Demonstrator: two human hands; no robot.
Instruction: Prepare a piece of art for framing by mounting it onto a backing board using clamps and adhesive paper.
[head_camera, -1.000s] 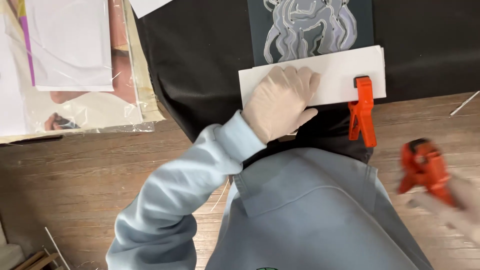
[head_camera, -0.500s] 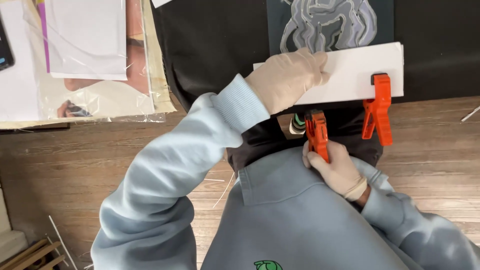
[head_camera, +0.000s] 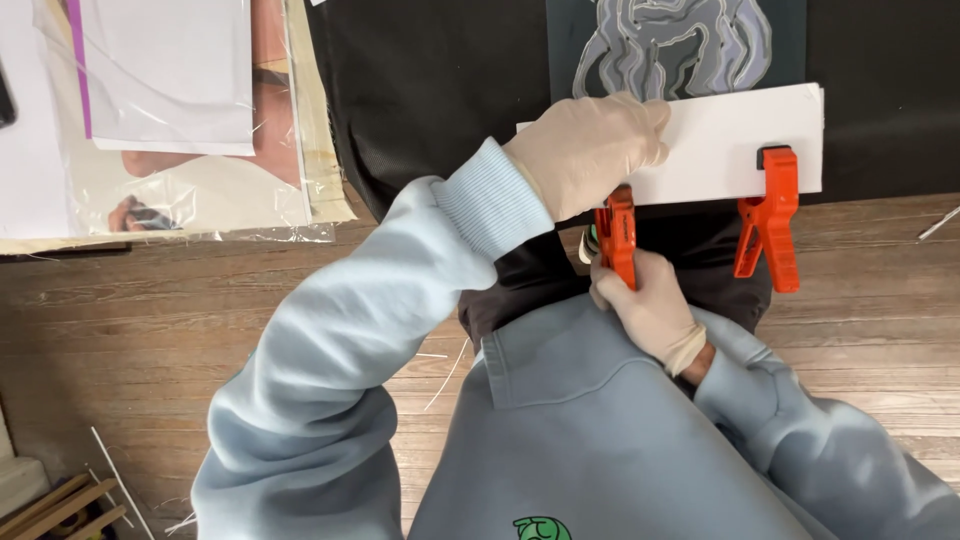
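Observation:
My left hand (head_camera: 588, 150), in a pale glove, presses flat on the left end of a white sheet stack (head_camera: 735, 140) at the near edge of a black table. My right hand (head_camera: 645, 300), also gloved, grips an orange spring clamp (head_camera: 617, 232) held upright at the sheet's near edge, just below my left hand. A second orange clamp (head_camera: 772, 215) is fastened on the sheet's right part. Beyond the sheet lies a dark print (head_camera: 675, 45) with grey wavy lines.
The black table (head_camera: 440, 90) spans the top. At the left sits a pile of papers and plastic sleeves (head_camera: 165, 110). Below is a wooden floor (head_camera: 130, 340) with thin white strips and wooden slats at the lower left corner.
My right hand brought the second orange clamp from the far right up to the sheet's near edge under my left hand. The view has shifted slightly.

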